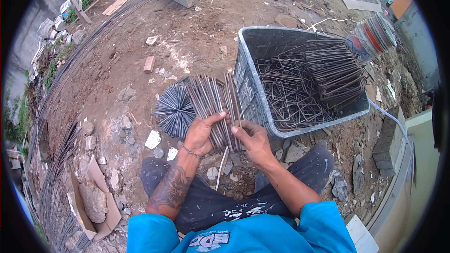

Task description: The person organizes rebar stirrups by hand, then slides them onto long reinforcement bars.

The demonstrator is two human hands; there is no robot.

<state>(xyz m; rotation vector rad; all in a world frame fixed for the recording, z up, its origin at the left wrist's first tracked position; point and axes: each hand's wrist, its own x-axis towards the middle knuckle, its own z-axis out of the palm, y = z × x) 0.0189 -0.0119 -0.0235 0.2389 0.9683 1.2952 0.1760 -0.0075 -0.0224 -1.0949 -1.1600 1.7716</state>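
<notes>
1. Head view: dirt ground (pixel 201 47), littered with rubble (pixel 152 139).
2. Steel stirrups (pixel 206 96) are stacked beside grey plastic tub (pixel 248 93), probably for easy reach.
3. They're touched by left hand (pixel 200 136); finger grip can't be told.
4. One seems pinched in right hand (pixel 254 143), thumb to forefinger, likely for control.

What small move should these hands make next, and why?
Perhaps nudge the rods on the right toward the larger rod group: a narrow gap shows between their far ends, and the left hand and right hand are both at the rods.

dirt ground (pixel 211 30), rod bundle (pixel 175 111), grey crate (pixel 250 82)
</notes>
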